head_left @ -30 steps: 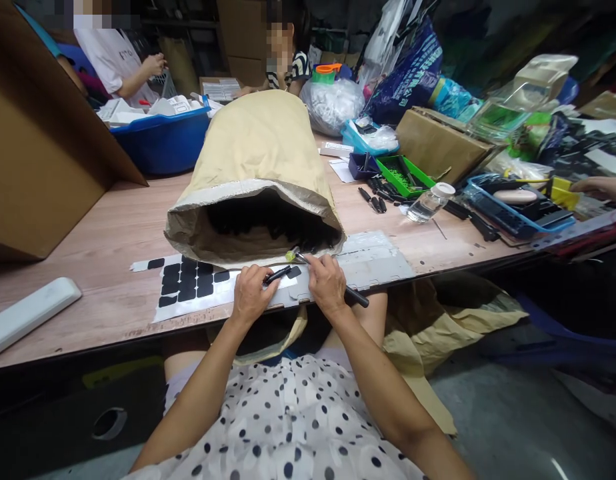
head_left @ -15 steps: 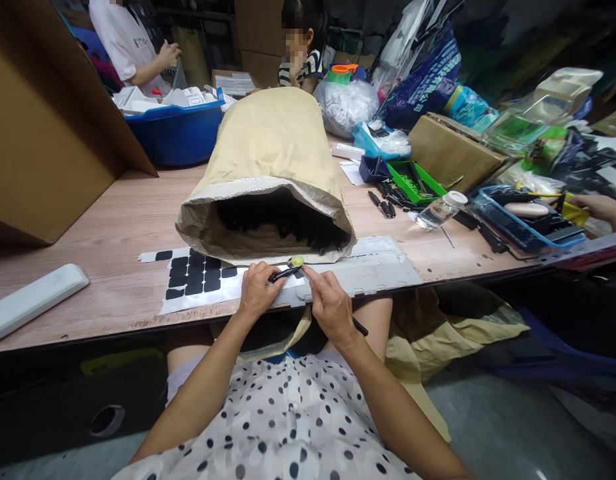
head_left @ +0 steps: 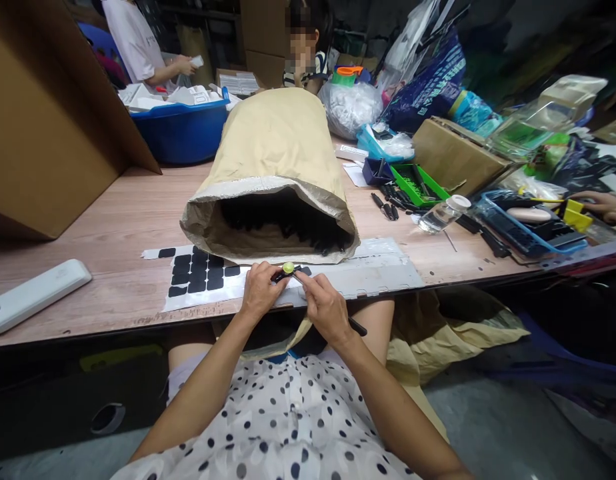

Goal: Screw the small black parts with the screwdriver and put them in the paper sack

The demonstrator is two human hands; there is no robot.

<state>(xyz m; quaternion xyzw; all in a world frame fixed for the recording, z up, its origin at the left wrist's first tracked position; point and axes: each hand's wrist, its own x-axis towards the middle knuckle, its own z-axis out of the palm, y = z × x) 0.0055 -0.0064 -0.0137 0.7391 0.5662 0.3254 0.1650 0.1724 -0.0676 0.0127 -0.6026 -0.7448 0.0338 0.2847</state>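
Between the thumb and fingers of my left hand [head_left: 259,290] is a small black part [head_left: 280,274]. A yellow-green round piece [head_left: 289,267] sits at its end. My right hand [head_left: 327,303] is closed around a slim tool with a black handle [head_left: 358,326]; the handle sticks out below the palm and the tip points at the black part. The tool's exact kind cannot be made out. Under both hands lies a white sheet of black square stickers [head_left: 198,272]. Just beyond them, a large tan paper sack [head_left: 275,140] lies with its mouth toward me, many black pieces inside.
A white oblong device [head_left: 41,293] lies at left, beside a tall cardboard box [head_left: 48,120]. Behind stands a blue tub [head_left: 185,137] of white boxes. To the right are a green tray [head_left: 421,185], a clear bottle [head_left: 444,213] and a blue bin [head_left: 528,223]. Other people are nearby.
The yellow-green piece and black part have shifted slightly left, and the tool tip now shows beside them. At the back left, a person's hand now holds a small white item.
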